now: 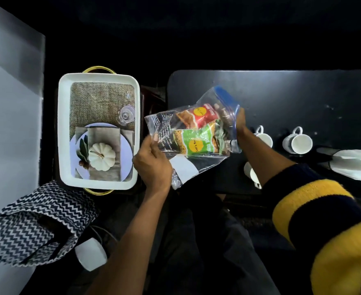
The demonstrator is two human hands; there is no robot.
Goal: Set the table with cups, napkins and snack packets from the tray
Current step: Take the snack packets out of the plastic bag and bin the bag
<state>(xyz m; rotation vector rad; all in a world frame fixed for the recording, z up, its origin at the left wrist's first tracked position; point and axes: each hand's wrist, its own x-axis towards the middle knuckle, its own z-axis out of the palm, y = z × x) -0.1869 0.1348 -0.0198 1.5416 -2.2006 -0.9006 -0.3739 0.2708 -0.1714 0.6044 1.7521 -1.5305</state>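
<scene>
From the head camera, both hands hold a clear plastic zip bag with a blue seal strip (193, 133) in the air between the white rectangular tray with gold handles (65, 133) on the left and the dark table (281, 92) on the right. The left hand (151, 161) pinches the bag's near-left edge, thumb and fingers curled onto the plastic. The right hand (240, 122) grips the blue-strip end at the far right, though its fingertips are hidden behind the bag.

Inside the bag lie a red snack packet (198, 117) with a yellow disc, its print too small to read, and just nearer a green snack packet (198, 141) whose yellow disc reads "Let's Tr", the rest hidden. A dark panel of fine white text at the bag's left end is unreadable. A blank white label (183, 168) sits on the bag's near side.

On the table to the right stand two white handled cups (297, 142), and a third white cup (251, 174) lies partly behind the right forearm. A white folded napkin (356, 165) rests at the far right edge. The tray's floor shows a printed place setting with a pale pumpkin. A black-and-white zigzag cloth bag (32, 222) lies near left.
</scene>
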